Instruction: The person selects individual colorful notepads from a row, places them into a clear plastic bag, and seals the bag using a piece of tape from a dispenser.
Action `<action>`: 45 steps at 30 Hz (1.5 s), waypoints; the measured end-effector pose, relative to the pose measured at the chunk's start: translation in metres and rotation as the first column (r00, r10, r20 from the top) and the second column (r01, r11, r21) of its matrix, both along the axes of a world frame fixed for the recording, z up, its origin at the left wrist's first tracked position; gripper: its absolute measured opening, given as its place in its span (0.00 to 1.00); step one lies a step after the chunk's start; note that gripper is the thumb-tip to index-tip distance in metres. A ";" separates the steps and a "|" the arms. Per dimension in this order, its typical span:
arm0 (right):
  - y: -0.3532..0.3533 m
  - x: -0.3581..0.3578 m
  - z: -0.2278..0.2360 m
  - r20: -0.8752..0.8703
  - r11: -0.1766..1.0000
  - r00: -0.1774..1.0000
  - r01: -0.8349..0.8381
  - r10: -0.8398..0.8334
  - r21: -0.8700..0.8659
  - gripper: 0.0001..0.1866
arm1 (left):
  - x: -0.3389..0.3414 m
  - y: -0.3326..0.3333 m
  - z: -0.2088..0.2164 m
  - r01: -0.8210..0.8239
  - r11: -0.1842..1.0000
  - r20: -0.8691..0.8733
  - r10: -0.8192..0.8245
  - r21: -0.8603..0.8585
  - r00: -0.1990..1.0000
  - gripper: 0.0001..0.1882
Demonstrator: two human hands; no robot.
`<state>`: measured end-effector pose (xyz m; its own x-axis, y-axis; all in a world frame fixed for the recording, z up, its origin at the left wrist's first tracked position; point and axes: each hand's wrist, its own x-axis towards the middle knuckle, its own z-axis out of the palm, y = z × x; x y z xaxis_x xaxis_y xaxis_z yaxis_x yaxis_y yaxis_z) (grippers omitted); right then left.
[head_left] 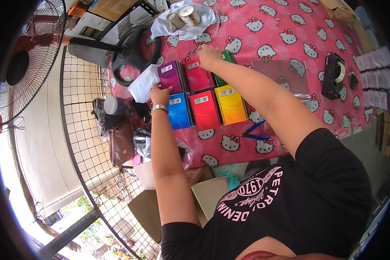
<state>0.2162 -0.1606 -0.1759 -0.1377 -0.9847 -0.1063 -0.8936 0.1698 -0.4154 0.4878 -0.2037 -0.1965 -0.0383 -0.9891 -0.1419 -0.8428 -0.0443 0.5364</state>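
Six spiral-bound notebooks with glossy coloured covers lie in two rows of three on a counter with a pink cloth (307, 45) printed with white cat faces. The far row, from the left, has a purple notebook (169, 74), a magenta-pink notebook (196, 77) and a green notebook (221, 81); the near row has a blue notebook (180, 113), a red notebook (206, 113) and a yellow notebook (232, 106).

The left hand (161, 95), with a metal bracelet at its wrist, is at the near left corner of the purple notebook. Its thumb lies toward that corner, slightly apart from the other fingers, which point up beside a crumpled white wrapper (144, 84); I cannot tell whether they pinch either one.

The right hand (210, 57) reaches over the far part of the far row, between the magenta-pink and green notebooks. Its fingers bend toward the far edge, and I cannot tell whether they close on anything.

To the right lie a clear plastic sheet (277, 76) and a black tape dispenser (331, 82); a blue-handled tool (259, 137) sits near the yellow notebook.
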 end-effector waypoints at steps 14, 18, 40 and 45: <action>-0.010 0.078 0.142 -0.346 0.692 0.659 -0.721 0.667 -0.038 0.10 | 0.039 -0.004 0.046 -0.149 0.852 -0.727 0.509 0.502 0.461 0.28; -0.014 0.098 0.083 -0.271 0.492 0.645 -0.738 0.714 -0.462 0.12 | -0.001 0.005 0.048 0.036 0.892 -0.849 0.417 0.451 0.324 0.29; 0.020 -0.031 0.025 0.305 0.945 0.929 -0.114 0.210 -0.306 0.43 | -0.023 0.119 0.099 0.063 0.955 -0.947 0.278 0.291 0.164 0.20; 0.030 -0.099 -0.026 0.201 0.971 0.979 0.007 0.042 -0.239 0.24 | -0.044 0.215 0.075 0.108 0.849 -0.853 0.522 0.517 -0.022 0.21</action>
